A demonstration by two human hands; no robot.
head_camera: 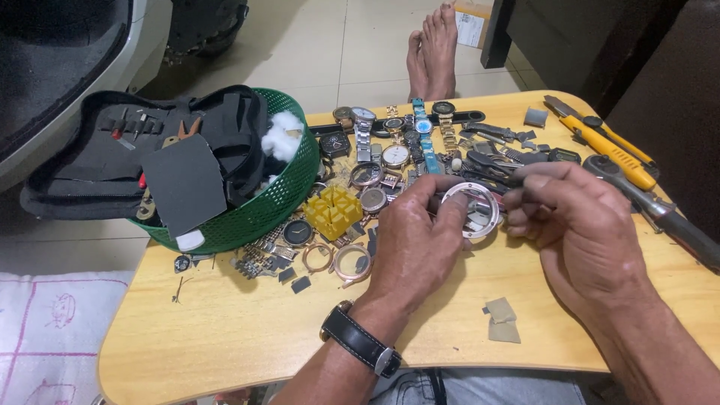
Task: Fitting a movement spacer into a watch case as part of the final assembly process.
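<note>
- Head view: the left hand (416, 240) pinches a round silver watch case (471, 210) by its near-left rim, thumb on top; the fingers under it are hidden behind the hand
- The right hand (577, 225) is curled, fingertips pressed together on a thin dark tool (491, 180) whose tip meets the case's far edge; what kind of tool it is I cannot make out
- The case sits above the middle of the wooden table (247, 330), a little toward the right edge
- The left wrist wears a watch on a black strap (360, 341); its dial is turned away and unseen
- A green basket (270, 206) stands at the far left corner, holding white cotton wool (281, 139) and an open black tool pouch (150, 150) that spills over the rim and off the table; its small tools are too tiny to tell apart
- A heap of watches and straps (397, 146) lies along the far edge, a yellow block (334, 212) just beside the basket
- A yellow utility knife (611, 150) lies at the far right corner; a dark-handled tool (660, 214) near it is cut off by the frame
- Two bare feet (433, 52) rest on the floor beyond the table
</note>
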